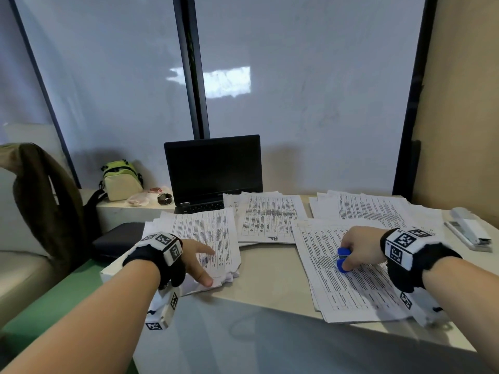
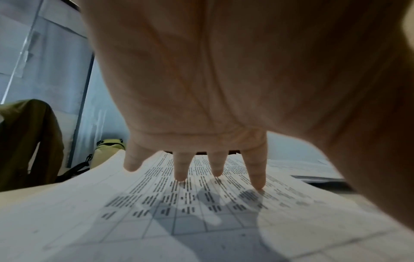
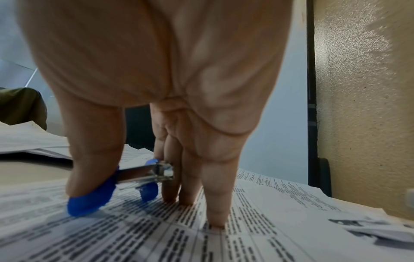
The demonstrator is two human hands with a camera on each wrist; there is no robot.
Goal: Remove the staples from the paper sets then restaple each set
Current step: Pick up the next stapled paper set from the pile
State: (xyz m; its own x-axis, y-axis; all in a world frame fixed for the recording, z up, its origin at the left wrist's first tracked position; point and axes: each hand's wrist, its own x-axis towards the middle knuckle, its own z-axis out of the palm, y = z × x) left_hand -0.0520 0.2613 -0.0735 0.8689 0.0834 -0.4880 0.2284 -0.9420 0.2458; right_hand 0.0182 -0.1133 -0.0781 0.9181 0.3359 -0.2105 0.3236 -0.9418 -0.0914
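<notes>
Seen from the head camera, going left to right across a beige desk (image 1: 270,268): far left, an olive-brown jacket (image 1: 46,201) draped over a chair back, then a lime-green and cream bag (image 1: 121,182) on a low ledge with a dark wristwatch (image 1: 164,198) lying just beside it. Nearer, at the desk's left edge, the left hand (image 1: 195,261) spread flat on the left paper stack (image 1: 205,233) — fingers straight and fanned, fingertips (image 2: 257,184) pressing the printed top sheet, nothing gripped; crumpled sheet corners just under the thumb at the stack's near edge. Behind that stack, an open black laptop (image 1: 213,168) with a dark screen, its keyboard partly covered by paper. Centre, a middle paper stack (image 1: 270,220) of printed tables, lying untouched between the two hands. Right of centre, the right hand (image 1: 359,247) resting on the right paper stack (image 1: 345,279), thumb and curled forefinger pinching a blue-handled staple remover (image 1: 343,259); in the right wrist view the remover's metal body (image 3: 145,172) held between the blue grips, lower blue tip touching the sheet, the other fingers (image 3: 215,203) pointing down with their tips on the page. Behind, a further paper stack (image 1: 372,209) near the wall. Far right, a grey and white stapler (image 1: 469,230) lying on the desk — well apart from both hands. Black wrist bands with square-patterned markers on both forearms. Staples themselves too small to make out on any sheet.
</notes>
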